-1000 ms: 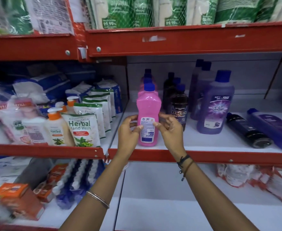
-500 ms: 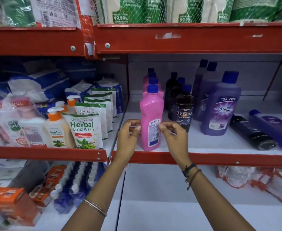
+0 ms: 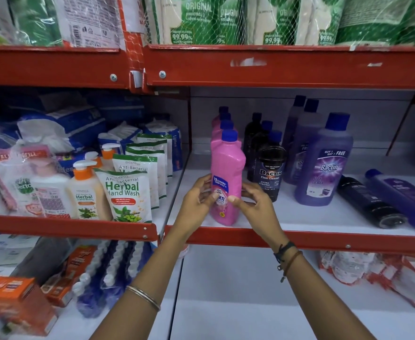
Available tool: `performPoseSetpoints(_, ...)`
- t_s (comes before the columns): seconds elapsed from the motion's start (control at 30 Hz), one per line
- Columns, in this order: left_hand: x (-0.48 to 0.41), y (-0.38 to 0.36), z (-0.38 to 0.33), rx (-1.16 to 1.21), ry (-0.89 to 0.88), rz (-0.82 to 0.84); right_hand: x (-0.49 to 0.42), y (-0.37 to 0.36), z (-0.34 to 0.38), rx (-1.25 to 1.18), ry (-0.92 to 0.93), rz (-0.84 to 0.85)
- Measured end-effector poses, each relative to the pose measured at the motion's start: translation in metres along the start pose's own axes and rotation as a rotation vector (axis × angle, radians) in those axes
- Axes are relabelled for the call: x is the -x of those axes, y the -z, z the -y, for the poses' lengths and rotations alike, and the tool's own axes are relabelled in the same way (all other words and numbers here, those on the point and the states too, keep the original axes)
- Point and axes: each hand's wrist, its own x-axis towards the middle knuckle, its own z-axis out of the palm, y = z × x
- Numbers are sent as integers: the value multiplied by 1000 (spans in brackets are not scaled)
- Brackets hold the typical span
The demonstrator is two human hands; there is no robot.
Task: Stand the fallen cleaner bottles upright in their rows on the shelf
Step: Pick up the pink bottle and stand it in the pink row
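A pink cleaner bottle [image 3: 228,165] with a blue cap stands upright at the front of its row on the white shelf [image 3: 299,217]. My left hand [image 3: 196,200] and my right hand [image 3: 253,204] grip its lower part from both sides, fingertips on the label. Behind it stand more pink bottles. To the right stand a row of black Bactin bottles [image 3: 271,173] and a row of purple Bactin bottles [image 3: 324,163]. Further right, a black bottle [image 3: 370,204] and a purple bottle [image 3: 405,197] lie on their sides.
Herbal hand wash pouches [image 3: 124,195] and pump bottles [image 3: 85,190] fill the left bay. A red shelf lip [image 3: 299,240] runs along the front. Green pouches [image 3: 226,20] sit on the shelf above. Boxes and packets lie on the lower shelf.
Both hands have turned the pink bottle, so its label now faces front-left. The view has shifted slightly; the bottle stays at the front of its row.
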Motion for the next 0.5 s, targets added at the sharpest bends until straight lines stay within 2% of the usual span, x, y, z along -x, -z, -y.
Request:
performPoseSetpoints(0.17, 7, -4, -3, -39, -20, -126, -5, 6, 2, -57, -47, -16)
performPoseSetpoints(0.43, 15, -12, -9, -115, -7, -207, -2, 3, 7, -74, -50, 16)
performPoseSetpoints(0.5, 20, -21, -9, -167, -12, -301, 3, 9, 8, -53, -55, 5)
